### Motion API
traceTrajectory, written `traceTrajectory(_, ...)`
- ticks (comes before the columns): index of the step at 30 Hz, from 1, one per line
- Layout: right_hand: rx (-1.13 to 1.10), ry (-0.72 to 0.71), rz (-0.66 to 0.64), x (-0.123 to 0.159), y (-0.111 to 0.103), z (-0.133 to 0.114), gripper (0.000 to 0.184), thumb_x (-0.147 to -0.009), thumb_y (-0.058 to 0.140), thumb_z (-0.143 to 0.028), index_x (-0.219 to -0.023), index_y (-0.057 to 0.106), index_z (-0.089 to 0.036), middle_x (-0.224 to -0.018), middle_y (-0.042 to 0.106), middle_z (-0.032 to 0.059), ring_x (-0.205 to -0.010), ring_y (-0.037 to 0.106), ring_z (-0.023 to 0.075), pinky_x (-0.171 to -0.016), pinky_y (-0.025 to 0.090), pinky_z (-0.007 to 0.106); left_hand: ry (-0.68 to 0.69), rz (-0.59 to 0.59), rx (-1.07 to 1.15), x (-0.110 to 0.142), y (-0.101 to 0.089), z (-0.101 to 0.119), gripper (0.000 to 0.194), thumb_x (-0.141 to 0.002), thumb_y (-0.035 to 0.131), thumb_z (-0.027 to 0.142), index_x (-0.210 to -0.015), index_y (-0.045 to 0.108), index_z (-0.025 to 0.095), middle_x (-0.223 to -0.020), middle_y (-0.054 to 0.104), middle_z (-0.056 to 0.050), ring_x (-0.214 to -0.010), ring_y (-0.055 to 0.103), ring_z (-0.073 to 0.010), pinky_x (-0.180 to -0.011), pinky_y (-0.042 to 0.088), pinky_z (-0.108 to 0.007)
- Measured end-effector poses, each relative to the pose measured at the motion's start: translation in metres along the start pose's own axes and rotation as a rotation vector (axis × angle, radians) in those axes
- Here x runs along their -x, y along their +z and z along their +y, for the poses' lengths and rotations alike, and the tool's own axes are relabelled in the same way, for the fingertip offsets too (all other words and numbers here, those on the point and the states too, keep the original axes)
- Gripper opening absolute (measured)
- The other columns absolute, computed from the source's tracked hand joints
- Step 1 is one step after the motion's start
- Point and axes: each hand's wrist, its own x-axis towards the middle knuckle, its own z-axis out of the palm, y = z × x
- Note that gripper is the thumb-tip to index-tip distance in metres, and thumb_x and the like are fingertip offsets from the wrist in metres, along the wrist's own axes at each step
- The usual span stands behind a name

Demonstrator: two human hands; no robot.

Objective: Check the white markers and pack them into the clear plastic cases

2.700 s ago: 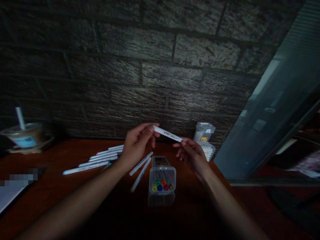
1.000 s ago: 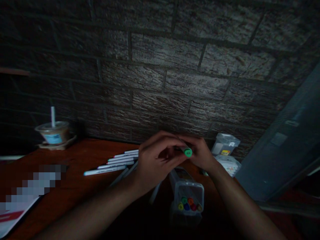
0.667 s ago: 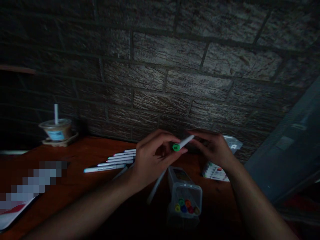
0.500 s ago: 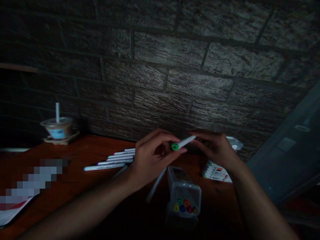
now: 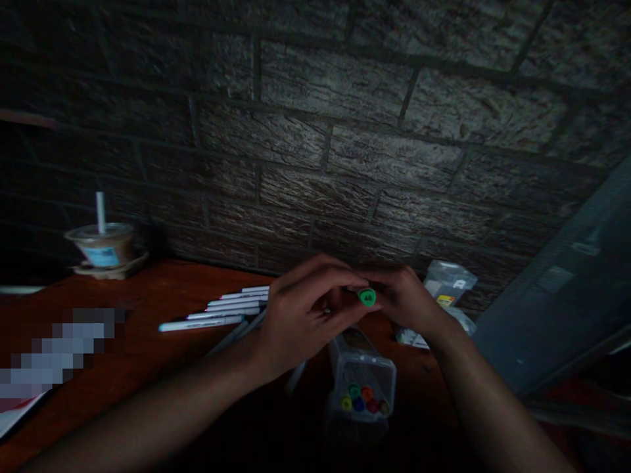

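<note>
Both hands meet above a dark red table (image 5: 148, 355) and pinch one white marker with a green end cap (image 5: 367, 297) that faces me. My left hand (image 5: 305, 315) curls its fingers over the marker's near side. My right hand (image 5: 401, 299) grips it from the right; the marker's barrel is hidden behind the fingers. Below the hands a clear plastic marker case (image 5: 362, 378) lies open toward me, with several coloured caps showing inside. A row of several white markers (image 5: 217, 310) lies on the table to the left of my left hand.
A drink cup with a straw (image 5: 102, 246) stands at the back left by the brick wall. A paper (image 5: 20, 401) lies at the left edge. Plastic marker packs (image 5: 446, 289) sit behind my right hand. A glass panel (image 5: 557, 289) bounds the right side.
The hands have closed together again. The marker, held slanted with its barrel showing half a second ago, now points its green cap straight at me.
</note>
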Motion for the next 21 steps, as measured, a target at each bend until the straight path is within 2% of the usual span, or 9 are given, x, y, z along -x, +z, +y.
traceTrajectory(12, 0.016, 0.020, -0.001, 0.0016, 0.0009, 0.0049, 0.031, -0.097, 0.067, -0.023, -0.123, 0.079, -0.035, -0.119, 0.081, 0.0008, -0.105, 0.077, 0.0268, -0.097, 0.057, 0.043, 0.005, -0.018, 0.002, 0.0014, -0.0005, 0.0008, 0.022, -0.082, 0.086, 0.014, -0.100, 0.073, 0.018, -0.093, 0.073, -0.002, -0.065, 0.064, -0.0089, -0.060, 0.054, -0.021)
traceTrajectory(21, 0.053, -0.032, 0.014, 0.0028, -0.0007, 0.0060, 0.032, -0.098, 0.066, -0.021, -0.126, 0.077, -0.031, -0.124, 0.080, 0.0032, -0.109, 0.077, 0.0239, -0.098, 0.058, 0.039, 0.047, -0.001, 0.025, 0.0008, 0.0012, -0.0009, 0.024, -0.079, 0.087, 0.010, -0.099, 0.074, 0.015, -0.093, 0.073, -0.002, -0.064, 0.063, -0.0066, -0.060, 0.053, -0.018)
